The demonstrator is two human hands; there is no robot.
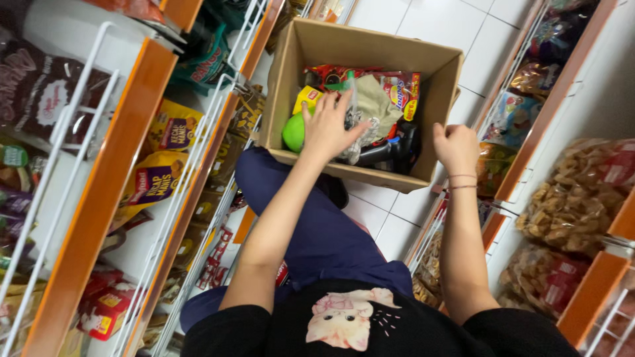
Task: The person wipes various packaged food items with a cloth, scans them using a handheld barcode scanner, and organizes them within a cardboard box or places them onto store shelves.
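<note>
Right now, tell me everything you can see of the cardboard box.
The box is plain brown cardboard, open at the top, its flaps not visible. It sits upright on the white tiled floor in the aisle between two shelves, against the person's knee. It is filled with snack packets, a green ball-like thing and a dark bottle. The left hand reaches inside onto the contents; the right hand rests at its near right corner.

**Layout, head view**

Cardboard box on tiled floor, far centre, between two shelf racks. Snack packets and a ball lie in the box, ball at its left. Left hand over the contents; right hand at the near right rim. Left shelving left; bagged snacks on right shelving.
</note>
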